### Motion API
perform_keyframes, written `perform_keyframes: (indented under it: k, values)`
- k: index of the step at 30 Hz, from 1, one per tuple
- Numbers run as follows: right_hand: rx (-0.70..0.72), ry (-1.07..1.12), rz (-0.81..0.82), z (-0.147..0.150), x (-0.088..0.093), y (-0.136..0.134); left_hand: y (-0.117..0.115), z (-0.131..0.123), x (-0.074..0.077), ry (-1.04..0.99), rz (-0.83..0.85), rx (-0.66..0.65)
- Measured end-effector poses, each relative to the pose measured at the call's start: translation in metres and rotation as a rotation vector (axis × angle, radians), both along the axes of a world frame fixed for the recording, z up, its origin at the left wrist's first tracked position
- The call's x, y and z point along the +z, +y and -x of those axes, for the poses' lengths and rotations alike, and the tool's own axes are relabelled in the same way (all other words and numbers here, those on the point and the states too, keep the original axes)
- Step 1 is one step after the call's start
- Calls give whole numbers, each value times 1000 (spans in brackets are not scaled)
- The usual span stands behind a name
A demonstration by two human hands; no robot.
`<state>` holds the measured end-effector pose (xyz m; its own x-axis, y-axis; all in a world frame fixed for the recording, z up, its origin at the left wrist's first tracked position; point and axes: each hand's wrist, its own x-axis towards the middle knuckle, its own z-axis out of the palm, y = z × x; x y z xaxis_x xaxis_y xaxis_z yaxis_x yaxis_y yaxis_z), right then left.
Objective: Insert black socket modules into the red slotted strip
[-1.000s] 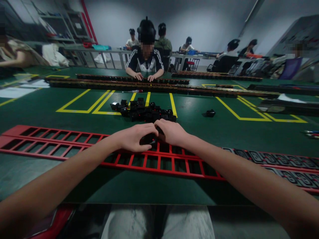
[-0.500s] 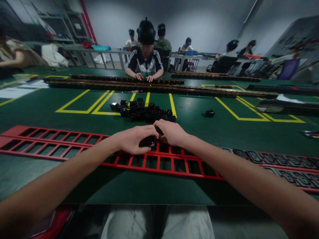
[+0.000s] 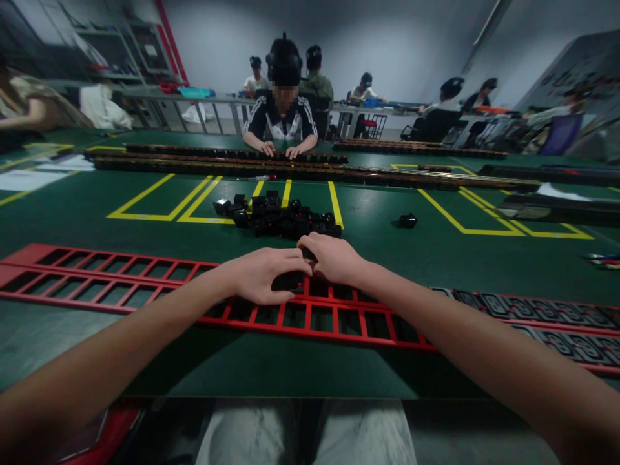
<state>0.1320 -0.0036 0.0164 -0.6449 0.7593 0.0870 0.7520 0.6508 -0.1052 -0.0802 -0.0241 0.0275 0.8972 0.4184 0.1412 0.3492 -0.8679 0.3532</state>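
Note:
A long red frame (image 3: pixel 310 332) with two rows of rectangular openings lies across the table before me. Over its far row, my left hand (image 3: pixel 261 274) is closed around a small black block (image 3: pixel 287 282), thumb low and fingers on top. My right hand (image 3: pixel 334 258) meets it fingertip to fingertip, its fingers curled at a dark piece (image 3: pixel 309 254) beside the block. Whether that piece is part of the same block is hidden by the fingers. Just beyond my hands lies a loose pile of similar black blocks (image 3: pixel 285 221).
A single black block (image 3: pixel 407 221) lies apart to the right. Grey-and-black patterned pieces (image 3: pixel 513 306) fill the frame's right end. Long dark strips (image 3: pixel 203 161) cross the table farther back, where a co-worker's hands (image 3: pixel 278 150) rest. Yellow tape lines (image 3: pixel 140 217) mark the green table.
My left hand has shifted slightly right and down with the black block, which sits a bit lower and more tilted. The right hand stays nearly in place. Across the table, the far strip has slid left.

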Motion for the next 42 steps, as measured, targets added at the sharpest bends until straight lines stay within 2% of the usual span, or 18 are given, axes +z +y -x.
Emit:
perform_keyframes:
  k: [27, 33, 42]
  values:
    - [19, 2, -36, -1, -4, 2, 1, 1, -1, 59, -98, 49]
    - [18, 6, -29, -1, -4, 2, 3, 2, -4, 79, -51, 89]
    - [2, 9, -44, 0, -7, 3, 8, -4, -4, 221, 95, 202]
